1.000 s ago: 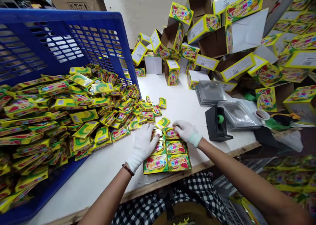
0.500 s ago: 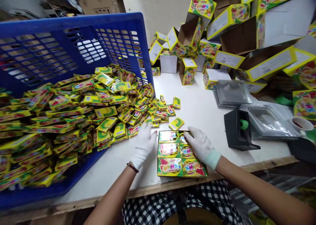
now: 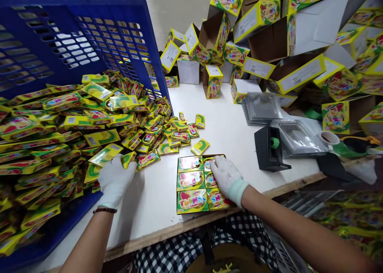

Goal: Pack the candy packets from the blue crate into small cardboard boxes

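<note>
Fingers of gloved left hand curled over loose sachets at pile edge, grip unclear. Gloved right hand open, fingers flat on sachet rows in shallow brown tray, on white tabletop near front edge. Pile spills from tipped blue crate. Yellow cartons heaped behind; clear plastic trays and black holder to right.
</note>
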The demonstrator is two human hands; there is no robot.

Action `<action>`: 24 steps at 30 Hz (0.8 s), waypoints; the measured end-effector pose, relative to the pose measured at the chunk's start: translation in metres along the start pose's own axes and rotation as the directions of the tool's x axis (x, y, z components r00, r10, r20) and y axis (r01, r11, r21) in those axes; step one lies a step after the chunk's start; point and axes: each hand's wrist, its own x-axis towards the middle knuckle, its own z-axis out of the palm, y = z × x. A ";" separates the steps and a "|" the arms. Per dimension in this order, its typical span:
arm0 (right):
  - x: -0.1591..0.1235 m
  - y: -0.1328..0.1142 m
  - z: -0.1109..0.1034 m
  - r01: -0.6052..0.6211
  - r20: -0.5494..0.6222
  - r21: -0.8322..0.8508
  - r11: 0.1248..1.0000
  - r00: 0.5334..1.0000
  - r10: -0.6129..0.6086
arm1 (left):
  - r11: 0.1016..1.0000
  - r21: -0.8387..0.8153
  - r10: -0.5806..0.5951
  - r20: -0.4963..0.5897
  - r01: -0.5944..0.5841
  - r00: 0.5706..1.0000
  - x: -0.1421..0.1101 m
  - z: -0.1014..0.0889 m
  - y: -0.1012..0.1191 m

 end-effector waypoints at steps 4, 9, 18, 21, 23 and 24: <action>0.009 0.003 -0.004 -0.014 0.078 0.026 1.000 0.997 0.012 | 0.935 -0.340 0.072 -0.110 -0.106 0.991 -0.039 -0.008 0.014; 0.000 0.016 -0.004 0.084 -0.022 0.377 0.922 0.996 -0.082 | 0.583 -0.756 0.218 -0.208 -0.298 0.954 -0.108 -0.015 0.071; -0.026 0.041 -0.033 0.131 -0.128 0.982 0.134 0.991 -0.027 | 0.177 -0.904 0.652 -0.189 -0.390 0.734 -0.164 -0.021 0.138; -0.038 0.045 -0.021 0.219 -0.218 0.966 0.137 0.976 -0.024 | 0.105 -0.992 0.595 0.005 -0.071 0.804 -0.177 -0.029 0.152; -0.042 0.039 -0.011 0.188 -0.186 0.980 0.072 0.982 -0.031 | 0.053 -0.998 0.570 0.056 0.031 0.820 -0.187 -0.032 0.163; -0.043 0.034 -0.007 0.152 -0.152 0.988 0.013 0.988 -0.036 | 0.038 -0.998 0.570 0.061 0.048 0.819 -0.191 -0.032 0.168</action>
